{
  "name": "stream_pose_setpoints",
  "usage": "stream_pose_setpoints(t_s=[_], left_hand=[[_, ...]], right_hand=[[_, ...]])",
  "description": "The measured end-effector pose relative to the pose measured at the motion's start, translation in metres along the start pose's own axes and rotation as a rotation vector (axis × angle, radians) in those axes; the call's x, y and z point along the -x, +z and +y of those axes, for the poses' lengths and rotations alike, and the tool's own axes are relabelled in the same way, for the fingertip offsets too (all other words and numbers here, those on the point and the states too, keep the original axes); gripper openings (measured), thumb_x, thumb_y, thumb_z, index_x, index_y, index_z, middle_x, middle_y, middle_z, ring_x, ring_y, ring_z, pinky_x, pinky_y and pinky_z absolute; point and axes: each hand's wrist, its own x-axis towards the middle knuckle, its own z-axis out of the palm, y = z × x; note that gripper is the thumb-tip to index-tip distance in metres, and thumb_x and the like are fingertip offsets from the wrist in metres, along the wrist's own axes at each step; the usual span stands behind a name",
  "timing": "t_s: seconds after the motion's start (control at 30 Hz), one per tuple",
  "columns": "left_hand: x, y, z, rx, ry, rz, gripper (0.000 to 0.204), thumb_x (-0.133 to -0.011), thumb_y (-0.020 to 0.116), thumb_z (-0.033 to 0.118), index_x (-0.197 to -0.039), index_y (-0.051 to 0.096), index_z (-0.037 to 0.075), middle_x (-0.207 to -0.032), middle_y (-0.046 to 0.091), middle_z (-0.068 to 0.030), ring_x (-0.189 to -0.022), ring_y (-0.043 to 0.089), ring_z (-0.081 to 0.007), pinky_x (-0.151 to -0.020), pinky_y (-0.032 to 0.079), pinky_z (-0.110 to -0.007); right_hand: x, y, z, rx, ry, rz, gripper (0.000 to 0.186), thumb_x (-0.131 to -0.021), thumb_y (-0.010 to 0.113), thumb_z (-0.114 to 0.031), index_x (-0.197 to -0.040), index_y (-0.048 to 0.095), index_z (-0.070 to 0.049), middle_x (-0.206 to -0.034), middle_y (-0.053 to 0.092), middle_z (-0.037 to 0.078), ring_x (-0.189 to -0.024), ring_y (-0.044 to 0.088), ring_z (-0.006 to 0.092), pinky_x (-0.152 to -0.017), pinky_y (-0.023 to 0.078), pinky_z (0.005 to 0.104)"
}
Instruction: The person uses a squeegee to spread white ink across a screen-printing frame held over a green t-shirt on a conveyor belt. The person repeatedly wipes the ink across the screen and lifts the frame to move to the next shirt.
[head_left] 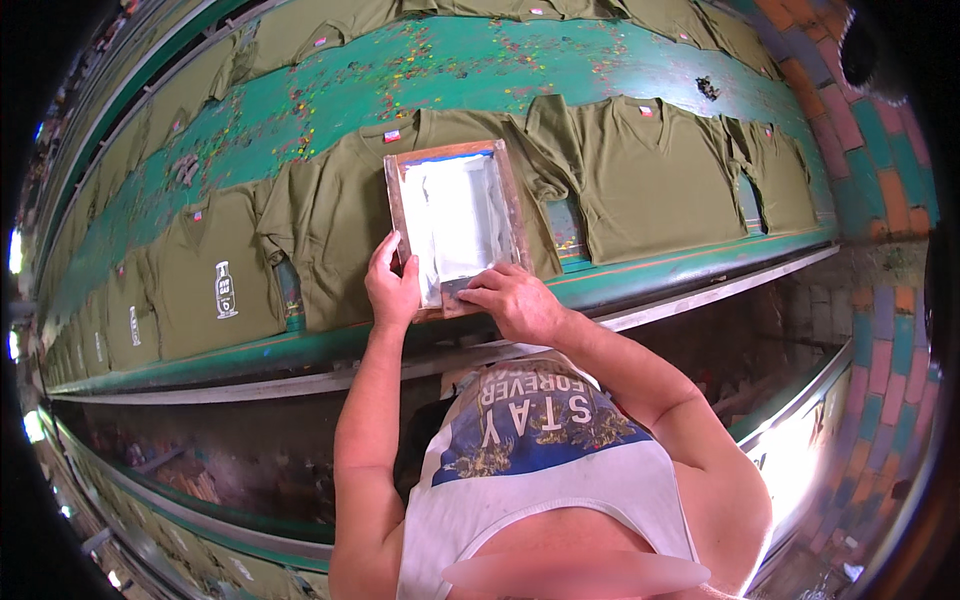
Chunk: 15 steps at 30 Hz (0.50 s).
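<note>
- Long green table (pixel 480 75) curving across the head view, the only view; it's spattered with coloured specks (pixel 392 68), mostly on the stretch beyond the wooden frame (pixel 513 205); multicoloured brickwork (pixel 878 370) sits well off to the frame's right
- wooden frame is my landmark for everything; it lies on the olive shirt (pixel 340 205) in the middle, a bit skewed, its inside bright white; the shirt's neckline and label peek out past its far end
- left hand (pixel 392 288) is at the frame's near left corner; fingers outside the rail, thumb at the inner side, so a narrow grip holding that rail
- right hand (pixel 515 303) comes in over the near right corner; fingertips bunched close, pinching a dark flat piece (pixel 455 290) at the frame's near end; can't tell exactly what that piece is, the fingers hide part of it
- right of the frame, another olive shirt (pixel 655 185) laid flat, plain front; left of it, a printed shirt (pixel 180 285) with a white bottle-shaped design (pixel 224 290); more olive shirts beyond the frame too
- nearer the person than the frame: pale rail (pixel 690 303) along the table edge, then the person's white tank top (pixel 570 485)
</note>
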Motion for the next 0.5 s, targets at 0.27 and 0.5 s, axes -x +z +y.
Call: stream_pose_setpoints(t_s=[0.27, 0.5], left_hand=[[0.009, 0.016, 0.010, -0.237, 0.233, 0.113, 0.060, -0.086, 0.075, -0.007, -0.144, 0.071, 0.004, -0.150, 0.068, -0.0221, -0.140, 0.062, -0.0431, -0.121, 0.049, -0.054], [0.021, 0.008, 0.012, -0.182, 0.400, 0.114, 0.033, -0.091, 0.073, -0.005, -0.123, 0.076, 0.002, -0.150, 0.064, -0.0295, -0.135, 0.063, -0.0460, -0.118, 0.049, -0.054]], right_hand=[[0.009, -0.017, 0.010, -0.186, 0.114, 0.188, 0.046, -0.090, 0.087, -0.013, -0.135, 0.077, -0.003, -0.132, 0.075, 0.018, -0.127, 0.068, 0.0393, -0.113, 0.055, 0.0495], [0.031, -0.006, 0.044, -0.291, 0.452, 0.504, 0.054, -0.098, 0.081, -0.009, -0.150, 0.067, -0.002, -0.145, 0.069, 0.022, -0.127, 0.070, 0.0396, -0.110, 0.058, 0.0468]])
